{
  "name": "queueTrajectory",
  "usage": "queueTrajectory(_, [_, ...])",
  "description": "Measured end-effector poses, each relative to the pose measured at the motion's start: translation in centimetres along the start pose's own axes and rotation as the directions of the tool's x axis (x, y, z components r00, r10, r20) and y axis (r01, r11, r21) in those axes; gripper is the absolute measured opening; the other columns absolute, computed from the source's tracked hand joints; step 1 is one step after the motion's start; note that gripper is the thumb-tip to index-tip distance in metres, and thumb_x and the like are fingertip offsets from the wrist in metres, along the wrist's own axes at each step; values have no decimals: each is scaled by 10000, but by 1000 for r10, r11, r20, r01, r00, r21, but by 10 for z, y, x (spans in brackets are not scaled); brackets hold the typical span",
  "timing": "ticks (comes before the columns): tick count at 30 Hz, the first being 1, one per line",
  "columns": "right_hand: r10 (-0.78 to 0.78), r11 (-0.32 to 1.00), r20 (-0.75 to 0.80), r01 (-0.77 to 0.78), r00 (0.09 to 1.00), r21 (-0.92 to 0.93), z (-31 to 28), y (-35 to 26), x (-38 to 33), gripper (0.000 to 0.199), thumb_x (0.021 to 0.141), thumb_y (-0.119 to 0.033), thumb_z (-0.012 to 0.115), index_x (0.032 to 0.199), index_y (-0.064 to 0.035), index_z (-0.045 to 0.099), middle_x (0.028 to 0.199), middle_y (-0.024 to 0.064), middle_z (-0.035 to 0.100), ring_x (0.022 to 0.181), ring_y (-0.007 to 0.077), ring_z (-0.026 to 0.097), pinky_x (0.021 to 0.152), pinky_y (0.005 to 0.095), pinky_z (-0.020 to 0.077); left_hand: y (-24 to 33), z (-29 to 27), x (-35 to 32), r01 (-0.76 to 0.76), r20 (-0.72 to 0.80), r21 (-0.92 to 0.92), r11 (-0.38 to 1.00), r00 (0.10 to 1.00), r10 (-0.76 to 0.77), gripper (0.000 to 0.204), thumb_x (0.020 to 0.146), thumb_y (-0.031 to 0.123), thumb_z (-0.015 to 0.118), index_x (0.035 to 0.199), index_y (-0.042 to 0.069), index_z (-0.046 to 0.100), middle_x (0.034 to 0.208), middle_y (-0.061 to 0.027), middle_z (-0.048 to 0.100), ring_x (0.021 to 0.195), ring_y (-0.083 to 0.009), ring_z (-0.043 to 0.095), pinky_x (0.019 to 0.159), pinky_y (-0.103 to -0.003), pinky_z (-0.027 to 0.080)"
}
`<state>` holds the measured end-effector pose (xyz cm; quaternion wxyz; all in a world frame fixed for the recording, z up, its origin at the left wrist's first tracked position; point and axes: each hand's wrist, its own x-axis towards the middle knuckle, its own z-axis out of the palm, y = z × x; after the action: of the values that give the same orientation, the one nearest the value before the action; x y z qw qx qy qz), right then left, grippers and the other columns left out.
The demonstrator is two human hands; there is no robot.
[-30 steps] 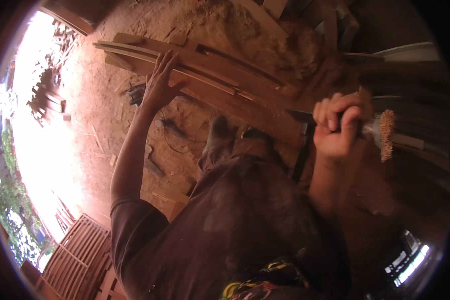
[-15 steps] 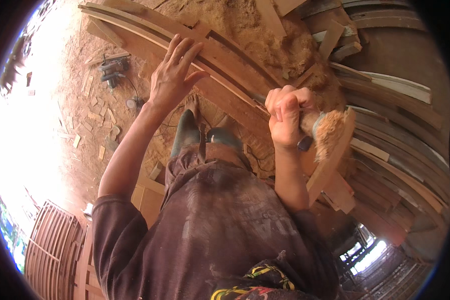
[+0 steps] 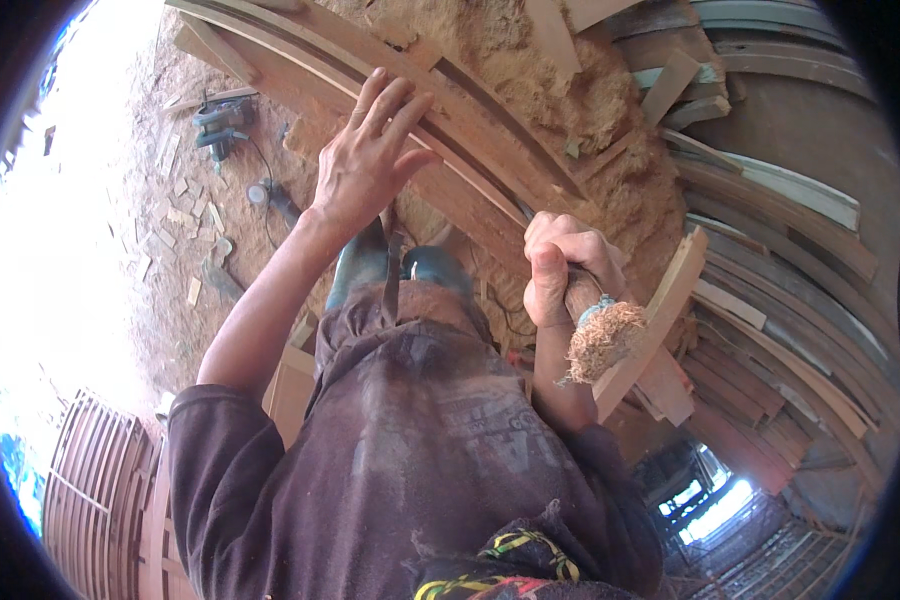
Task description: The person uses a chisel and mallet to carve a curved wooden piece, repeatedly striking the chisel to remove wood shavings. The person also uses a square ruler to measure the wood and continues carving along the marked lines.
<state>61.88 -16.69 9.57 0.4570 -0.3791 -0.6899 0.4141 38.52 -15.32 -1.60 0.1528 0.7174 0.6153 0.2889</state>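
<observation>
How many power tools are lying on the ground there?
1 that I can make out: a blue-grey power tool with its cord on the sawdust floor, upper left, beyond the left hand. Others may be hidden under the wood scraps.

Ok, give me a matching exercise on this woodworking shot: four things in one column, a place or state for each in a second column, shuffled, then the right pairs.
Things:
1. left hand
2. right hand
3. power tool
4. frayed tool handle end

Places or states:
A. lying on the dirt floor with its cord, upper left
B. sticking out below a closed fist
C. pressed open-fingered on the curved wooden plank
D. closed around a wooden handle

Pairs: 1-C, 2-D, 3-A, 4-B
</observation>
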Motion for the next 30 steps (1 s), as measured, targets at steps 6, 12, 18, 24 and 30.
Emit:
queueTrajectory(6, [54,998,-117,-57,992,-21,3,29,3,255,1088,-121,653,879,-82,511,627,-4,475,503,123,422,481,311,352,2,1,0,22,29,-20,1000,999,-22,713,857,363,864,1498,187,606,1561,-103,563,1534,-369,457,1069,-467,596])
queueTrajectory(12, [414,818,-173,-282,894,501,-13,41,34,328,1120,-135,602,835,-122,440,612,-43,339,481,70,261,474,285,220,-2,5,-2,21,30,17,1000,999,-21,707,862,341,865,1496,175,602,1579,-107,541,1545,-371,436,1080,-468,591])
queueTrajectory(18, [6,991,-123,11,992,135,13,44,18,261,1115,-116,611,898,-98,467,678,-17,446,553,91,409,501,284,344,1,5,2,-20,-21,31,999,1000,21,680,860,356,854,1464,155,615,1533,-99,554,1528,-356,451,1014,-459,635])
queueTrajectory(24, [450,860,-237,-347,861,375,24,43,56,367,1075,-132,687,790,-140,455,606,-62,383,485,61,344,463,257,283,0,4,-3,12,28,10,1000,1000,-12,711,872,350,862,1504,173,590,1570,-117,544,1548,-376,431,1064,-459,599])
queueTrajectory(30, [191,905,-247,-74,950,418,4,30,26,357,1100,-115,644,796,-140,458,619,-58,379,493,67,336,466,268,263,3,3,2,14,43,-20,1000,999,-13,722,882,354,858,1522,173,574,1591,-116,521,1545,-376,430,1062,-468,603])
